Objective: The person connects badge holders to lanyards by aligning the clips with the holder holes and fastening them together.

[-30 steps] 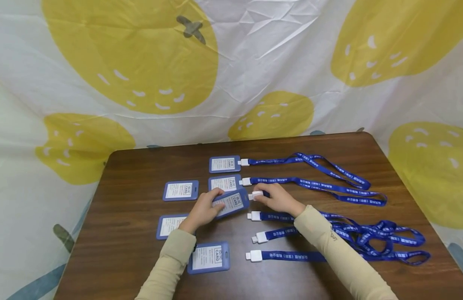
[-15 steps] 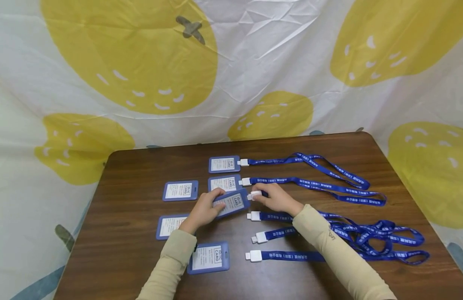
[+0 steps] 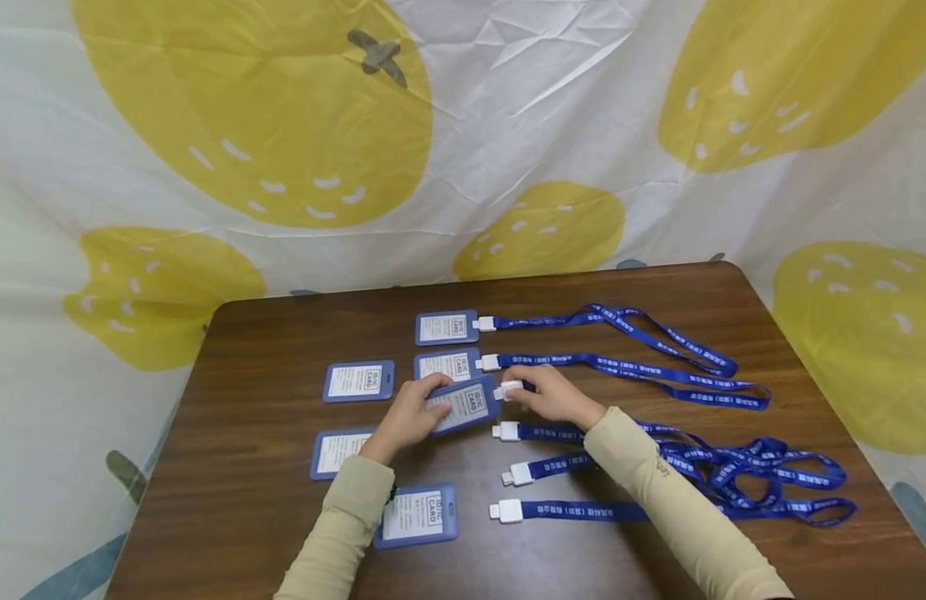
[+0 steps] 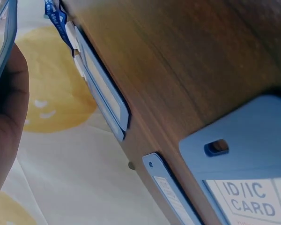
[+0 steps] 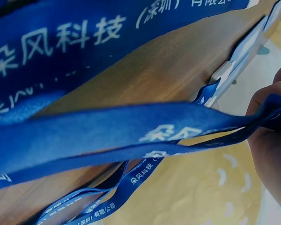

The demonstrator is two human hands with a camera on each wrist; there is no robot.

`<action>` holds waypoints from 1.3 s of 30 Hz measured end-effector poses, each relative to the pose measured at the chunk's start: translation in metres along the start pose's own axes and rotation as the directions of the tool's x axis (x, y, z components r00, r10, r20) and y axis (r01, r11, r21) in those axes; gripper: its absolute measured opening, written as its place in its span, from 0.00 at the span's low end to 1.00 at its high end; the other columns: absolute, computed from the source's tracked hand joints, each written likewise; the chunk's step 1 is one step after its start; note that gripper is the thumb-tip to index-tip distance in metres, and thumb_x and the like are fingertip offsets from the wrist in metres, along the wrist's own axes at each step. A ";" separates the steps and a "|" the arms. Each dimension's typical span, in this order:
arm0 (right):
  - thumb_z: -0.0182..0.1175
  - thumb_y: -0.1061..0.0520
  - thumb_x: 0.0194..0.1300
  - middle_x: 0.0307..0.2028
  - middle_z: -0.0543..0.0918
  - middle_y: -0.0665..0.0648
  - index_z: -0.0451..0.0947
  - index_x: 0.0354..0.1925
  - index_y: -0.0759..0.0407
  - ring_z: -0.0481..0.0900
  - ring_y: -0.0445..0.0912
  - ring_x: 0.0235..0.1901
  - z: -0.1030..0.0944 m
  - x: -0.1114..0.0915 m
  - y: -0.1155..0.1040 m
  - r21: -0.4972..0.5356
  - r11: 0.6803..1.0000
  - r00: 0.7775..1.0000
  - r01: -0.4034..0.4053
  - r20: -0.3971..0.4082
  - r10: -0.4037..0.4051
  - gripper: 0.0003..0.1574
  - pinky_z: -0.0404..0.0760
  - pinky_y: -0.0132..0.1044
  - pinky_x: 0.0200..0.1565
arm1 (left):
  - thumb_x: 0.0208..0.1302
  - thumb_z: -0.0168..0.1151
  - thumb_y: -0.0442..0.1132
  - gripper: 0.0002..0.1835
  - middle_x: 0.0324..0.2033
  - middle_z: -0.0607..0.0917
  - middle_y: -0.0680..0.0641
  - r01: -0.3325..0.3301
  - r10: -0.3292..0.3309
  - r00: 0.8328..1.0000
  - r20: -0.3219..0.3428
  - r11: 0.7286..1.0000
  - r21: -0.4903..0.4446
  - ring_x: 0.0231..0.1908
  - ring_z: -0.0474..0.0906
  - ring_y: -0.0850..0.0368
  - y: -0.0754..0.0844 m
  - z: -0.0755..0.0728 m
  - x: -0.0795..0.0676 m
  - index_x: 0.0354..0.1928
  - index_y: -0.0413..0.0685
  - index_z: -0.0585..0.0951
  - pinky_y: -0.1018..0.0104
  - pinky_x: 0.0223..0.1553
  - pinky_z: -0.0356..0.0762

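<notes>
My left hand [image 3: 412,415] holds a blue ID card holder [image 3: 468,403], thumb on its front and fingers behind. The holder is tilted, its slotted end facing right. My right hand [image 3: 558,395] pinches the white clip [image 3: 511,389] of a blue lanyard between thumb and fingers. The clip's tip is right at the slotted end of the holder. In the right wrist view, the lanyard's blue strap [image 5: 107,133] runs from the fingers across the picture. The left wrist view shows only the held holder's edge [image 4: 8,40] beside the hand.
Two card holders with lanyards clipped on, one of them the far holder [image 3: 446,328], lie at the back. Loose holders, such as the near holder [image 3: 417,515], lie left. Several lanyards with white clips [image 3: 511,511] lie right on the wooden table [image 3: 237,500], straps bunched [image 3: 755,475].
Both hands keep their holds and have barely moved. The clip's tip and the holder's slotted end are slightly closer together. The head view has shifted a little.
</notes>
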State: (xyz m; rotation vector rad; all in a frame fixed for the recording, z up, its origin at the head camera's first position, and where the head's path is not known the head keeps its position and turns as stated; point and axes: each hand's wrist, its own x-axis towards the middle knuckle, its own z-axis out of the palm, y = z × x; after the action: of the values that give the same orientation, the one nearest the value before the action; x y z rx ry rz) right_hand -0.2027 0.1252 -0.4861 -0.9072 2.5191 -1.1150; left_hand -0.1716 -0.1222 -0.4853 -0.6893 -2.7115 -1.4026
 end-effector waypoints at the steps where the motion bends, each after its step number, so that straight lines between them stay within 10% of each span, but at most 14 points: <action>1: 0.54 0.59 0.65 0.30 0.79 0.51 0.75 0.39 0.56 0.74 0.39 0.22 0.000 0.000 0.000 0.005 1.000 1.000 -0.001 0.000 0.001 0.05 0.75 0.33 0.30 | 0.47 0.62 0.23 0.13 0.31 0.82 0.43 0.002 -0.002 1.000 -0.002 1.000 -0.001 0.31 0.75 0.53 0.000 0.000 0.000 0.37 0.38 0.78 0.56 0.40 0.73; 39: 0.54 0.59 0.65 0.33 0.80 0.53 0.75 0.41 0.57 0.75 0.39 0.22 0.000 0.000 -0.004 0.050 0.999 1.000 0.005 0.008 -0.006 0.07 0.76 0.33 0.31 | 0.45 0.60 0.23 0.12 0.27 0.81 0.45 -0.007 0.007 1.000 0.004 1.000 0.003 0.28 0.74 0.55 0.006 -0.004 0.006 0.34 0.39 0.77 0.60 0.36 0.73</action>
State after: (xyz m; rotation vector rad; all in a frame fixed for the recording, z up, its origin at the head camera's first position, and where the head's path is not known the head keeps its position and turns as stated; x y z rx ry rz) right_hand -0.2012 0.1233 -0.4829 -0.9045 2.4722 -1.1675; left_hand -0.1752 -0.1202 -0.4775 -0.7019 -2.7108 -1.3976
